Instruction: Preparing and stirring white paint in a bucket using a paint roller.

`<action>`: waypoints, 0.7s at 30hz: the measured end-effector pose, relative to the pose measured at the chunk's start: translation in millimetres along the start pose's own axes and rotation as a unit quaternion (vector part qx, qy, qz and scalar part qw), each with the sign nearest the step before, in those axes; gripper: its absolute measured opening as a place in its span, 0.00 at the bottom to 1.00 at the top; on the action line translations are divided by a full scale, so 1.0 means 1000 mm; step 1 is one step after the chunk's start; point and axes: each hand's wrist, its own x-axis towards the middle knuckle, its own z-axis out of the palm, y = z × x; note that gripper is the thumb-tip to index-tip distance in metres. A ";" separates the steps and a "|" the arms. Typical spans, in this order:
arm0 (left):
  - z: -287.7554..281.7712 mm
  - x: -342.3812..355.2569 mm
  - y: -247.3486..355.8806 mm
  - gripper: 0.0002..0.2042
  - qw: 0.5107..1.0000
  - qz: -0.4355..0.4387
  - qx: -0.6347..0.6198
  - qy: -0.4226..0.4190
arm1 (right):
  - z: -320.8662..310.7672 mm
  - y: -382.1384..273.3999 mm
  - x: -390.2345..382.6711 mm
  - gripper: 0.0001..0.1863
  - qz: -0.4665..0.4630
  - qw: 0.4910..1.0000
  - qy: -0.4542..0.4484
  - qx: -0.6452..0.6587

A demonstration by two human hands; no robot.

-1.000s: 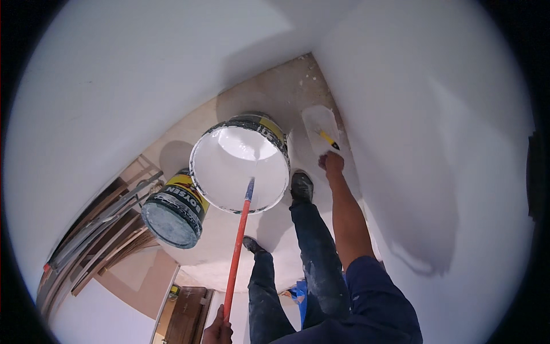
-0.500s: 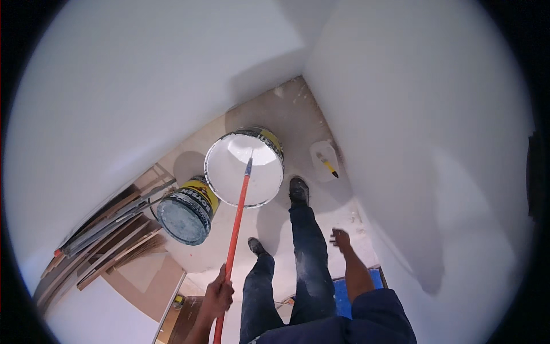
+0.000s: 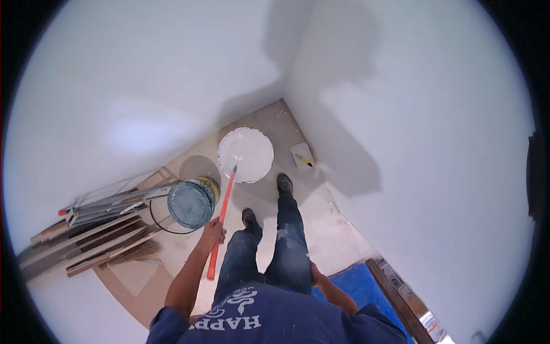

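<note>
My left hand (image 3: 213, 234) is wrapped round a long red pole (image 3: 226, 200), close to its lower end. The grey far tip of the pole dips inside a large round bucket (image 3: 219, 152) of white paint (image 3: 253, 150). Whatever is fixed to that tip is hidden in the paint. My right hand (image 3: 314, 274) rests against my right thigh, its fingers mostly out of sight behind the leg.
A lidded bucket (image 3: 191, 204) with a wire handle stands left of the paint. Planks (image 3: 109, 243) and broom bristles (image 3: 138, 251) lie farther left. A yellow-handled brush (image 3: 304, 160) lies on a white tray (image 3: 297, 151) beside the right wall. A blue sheet (image 3: 356, 286) lies lower right.
My right hand has come down from beside my leg, fingers spread, to my thigh. My view has shifted, and the pole's lower end now shows below my left hand.
</note>
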 end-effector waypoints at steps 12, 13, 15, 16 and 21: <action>0.166 0.036 -0.061 0.06 0.963 0.243 0.114 0.010 | 0.231 0.039 -0.171 0.30 -0.327 0.889 0.108 -0.302; 0.165 0.037 -0.074 0.05 0.948 0.295 0.111 -0.033 | 0.246 0.047 -0.170 0.30 -0.323 0.882 0.091 -0.332; 0.154 0.039 -0.088 0.04 0.904 0.398 0.112 -0.110 | 0.264 0.047 -0.156 0.32 -0.362 0.540 0.198 -0.734; 0.160 0.015 -0.074 0.06 0.952 0.240 0.017 -0.191 | 0.255 0.045 -0.146 0.28 -0.338 0.555 0.248 -0.719; 0.087 -0.107 -0.029 0.21 0.943 0.164 0.056 -0.284 | 0.209 0.029 -0.149 0.18 -0.283 0.375 0.346 -0.812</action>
